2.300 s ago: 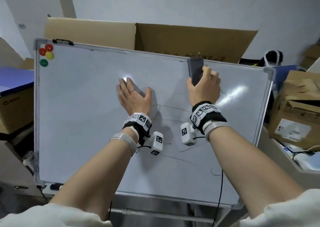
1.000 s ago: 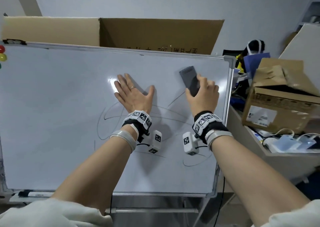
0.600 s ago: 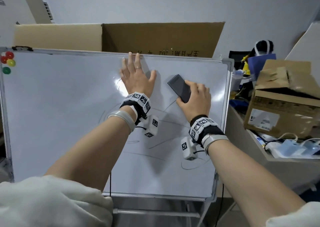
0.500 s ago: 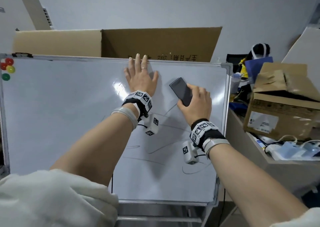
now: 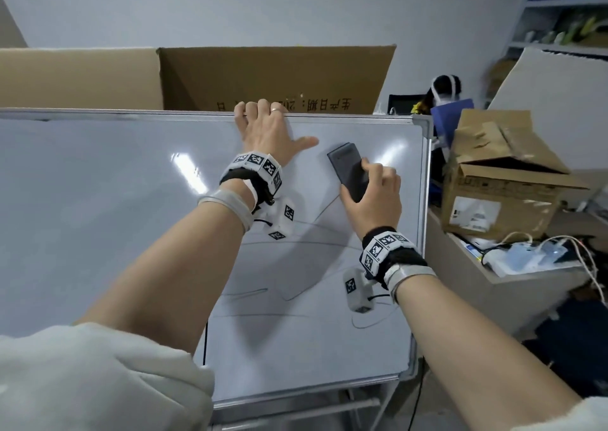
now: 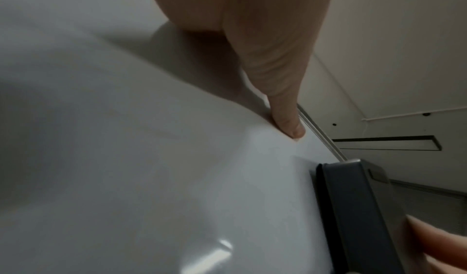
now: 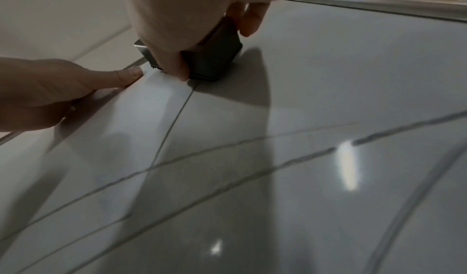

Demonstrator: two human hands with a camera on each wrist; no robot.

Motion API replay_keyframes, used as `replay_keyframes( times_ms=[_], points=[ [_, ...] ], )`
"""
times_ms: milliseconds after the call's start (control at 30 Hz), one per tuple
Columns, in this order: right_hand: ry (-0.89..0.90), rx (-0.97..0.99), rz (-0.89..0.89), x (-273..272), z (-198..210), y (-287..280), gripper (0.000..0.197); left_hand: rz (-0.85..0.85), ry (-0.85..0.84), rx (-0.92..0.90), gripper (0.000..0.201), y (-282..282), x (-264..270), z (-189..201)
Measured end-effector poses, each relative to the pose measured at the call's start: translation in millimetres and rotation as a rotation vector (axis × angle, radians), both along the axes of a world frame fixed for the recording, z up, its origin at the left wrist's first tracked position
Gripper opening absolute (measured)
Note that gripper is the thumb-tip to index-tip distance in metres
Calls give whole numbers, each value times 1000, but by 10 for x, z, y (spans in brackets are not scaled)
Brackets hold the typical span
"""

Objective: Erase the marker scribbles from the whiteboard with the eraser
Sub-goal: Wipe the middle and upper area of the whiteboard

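The whiteboard (image 5: 98, 217) stands tilted in front of me, with thin dark marker scribbles (image 5: 296, 242) across its lower right part. My left hand (image 5: 263, 124) grips the board's top edge, fingers curled over the rim and thumb (image 6: 285, 108) lying on the surface. My right hand (image 5: 371, 194) holds the dark grey eraser (image 5: 348, 171) flat against the board's upper right area, just right of the left thumb. In the right wrist view the eraser (image 7: 215, 58) sits at the upper end of a scribble line (image 7: 174, 122); more lines (image 7: 252, 158) cross nearer the camera.
A large open cardboard box (image 5: 263, 75) stands behind the board. To the right, a desk (image 5: 493, 292) carries a torn cardboard box (image 5: 500, 194) plus white devices and cables (image 5: 526, 253). The board's metal frame (image 5: 424, 200) ends just right of my right hand.
My left hand slid up from lying flat on the board to its top edge, and its fingers curled over the rim. My right hand kept the eraser on the upper right area.
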State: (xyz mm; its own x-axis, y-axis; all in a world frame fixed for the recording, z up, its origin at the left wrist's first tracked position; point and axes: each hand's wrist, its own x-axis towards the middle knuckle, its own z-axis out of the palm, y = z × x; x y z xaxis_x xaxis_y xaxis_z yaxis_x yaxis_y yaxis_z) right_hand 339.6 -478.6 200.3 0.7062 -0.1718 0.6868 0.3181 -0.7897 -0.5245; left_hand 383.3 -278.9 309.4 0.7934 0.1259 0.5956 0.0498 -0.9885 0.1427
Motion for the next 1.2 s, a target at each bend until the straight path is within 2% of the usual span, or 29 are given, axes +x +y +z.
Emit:
replay_keyframes(
  times_ms=[200, 467, 633, 833, 900, 966, 1066, 1133, 1200],
  points=[
    [24, 29, -9, -251, -9, -36, 55, -30, -18, -28, 87, -109, -217, 20],
    [31, -40, 61, -562, 7, -221, 54, 1, -65, -44, 87, -314, -553, 17],
    [46, -127, 94, -696, -8, -258, 52, 39, -75, -37, 87, -331, -767, 26],
    [-34, -245, 233, -843, -317, -259, 53, 56, -50, -25, 83, -262, -839, 3],
    [-56, -293, 222, -795, -243, -286, 53, 41, -57, -15, 80, -244, -833, -19],
    [-41, -227, 137, -694, -71, -322, 55, 20, -58, -12, 78, -260, -819, -32],
    [-29, -17, 8, -532, 148, -364, 54, 4, -64, -12, 75, -288, -792, -55],
    [-10, -31, 49, -560, 66, -304, 55, -7, -71, -18, 74, -262, -757, -67],
    [20, -113, 157, -686, -196, -188, 55, -21, -67, -23, 75, -206, -737, -77]
  ],
)
